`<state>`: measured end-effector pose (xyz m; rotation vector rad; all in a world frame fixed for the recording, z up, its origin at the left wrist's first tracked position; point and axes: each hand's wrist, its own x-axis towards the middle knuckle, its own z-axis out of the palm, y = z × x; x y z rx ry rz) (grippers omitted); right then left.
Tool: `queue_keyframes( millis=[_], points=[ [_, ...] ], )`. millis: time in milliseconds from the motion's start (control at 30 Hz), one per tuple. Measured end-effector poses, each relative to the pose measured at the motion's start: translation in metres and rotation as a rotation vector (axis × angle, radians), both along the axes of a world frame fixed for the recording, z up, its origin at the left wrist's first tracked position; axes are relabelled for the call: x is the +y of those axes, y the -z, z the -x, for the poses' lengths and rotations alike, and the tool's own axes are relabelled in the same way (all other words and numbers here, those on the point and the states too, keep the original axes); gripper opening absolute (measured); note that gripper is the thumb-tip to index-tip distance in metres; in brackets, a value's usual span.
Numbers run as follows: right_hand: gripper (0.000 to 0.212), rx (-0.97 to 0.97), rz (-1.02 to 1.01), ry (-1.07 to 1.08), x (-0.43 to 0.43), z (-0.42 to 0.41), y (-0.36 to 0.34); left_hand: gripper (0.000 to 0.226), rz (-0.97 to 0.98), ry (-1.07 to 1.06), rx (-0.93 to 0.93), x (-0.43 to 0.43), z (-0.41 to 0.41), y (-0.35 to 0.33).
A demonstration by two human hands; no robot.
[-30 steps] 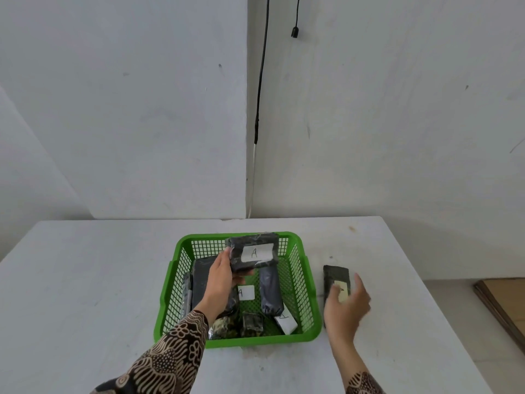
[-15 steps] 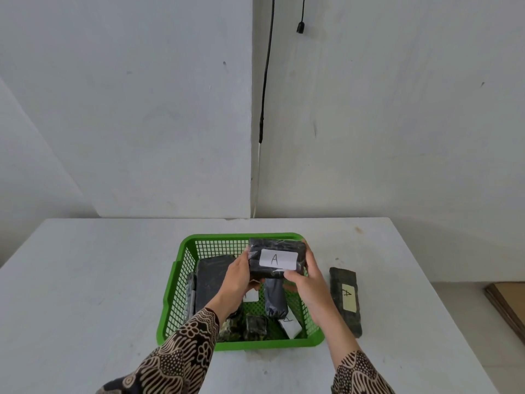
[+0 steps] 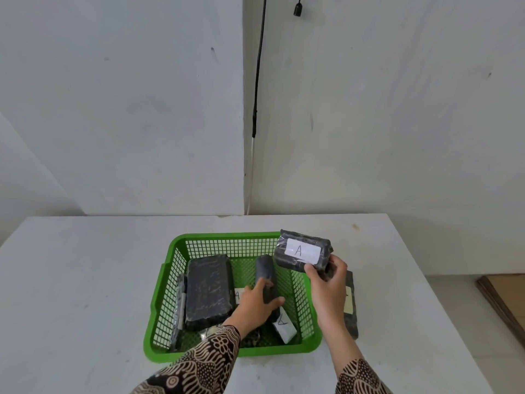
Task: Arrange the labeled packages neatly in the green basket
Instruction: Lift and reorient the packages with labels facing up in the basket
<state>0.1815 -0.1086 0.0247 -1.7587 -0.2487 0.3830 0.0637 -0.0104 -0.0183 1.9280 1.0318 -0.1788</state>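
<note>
1. A white wall (image 3: 369, 123) with a corner is seen behind the desk (image 3: 71, 280); a black cable (image 3: 257, 81) hangs down it.
2. The green basket (image 3: 199, 355) is set mid-desk, and several dark packages are held in it, the largest (image 3: 208, 291) lying flat at its left.
3. The right hand (image 3: 326, 288) is raised over the basket's right rim, clenched on a package (image 3: 302, 251) labeled "A".
4. The left hand (image 3: 255, 305) is lowered into the basket, its fingers closed around a narrow package (image 3: 265, 273).
5. Another package (image 3: 350, 305) is left on the desk beside the basket, partly hidden by the right hand.
</note>
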Motion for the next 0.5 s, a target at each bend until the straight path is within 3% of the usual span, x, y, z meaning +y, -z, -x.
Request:
queue_keyframes(
  millis=[67,200,367,500],
  points=[
    [0.044,-0.026,0.001,0.003,0.004,0.003,0.002,0.061,-0.045,-0.059,-0.019,0.001,0.001,0.0],
    [0.047,-0.036,0.023,0.009,0.012,0.009,0.003,0.049,0.008,-0.099,-0.113,0.009,0.006,0.0],
    [0.052,-0.079,0.022,0.014,0.022,0.017,-0.001,0.02,0.093,-0.455,-0.349,0.014,0.007,-0.011],
    [0.044,-0.211,0.03,0.019,0.028,0.022,-0.003,0.021,0.006,-0.623,-0.504,0.017,0.016,-0.019]
  ],
)
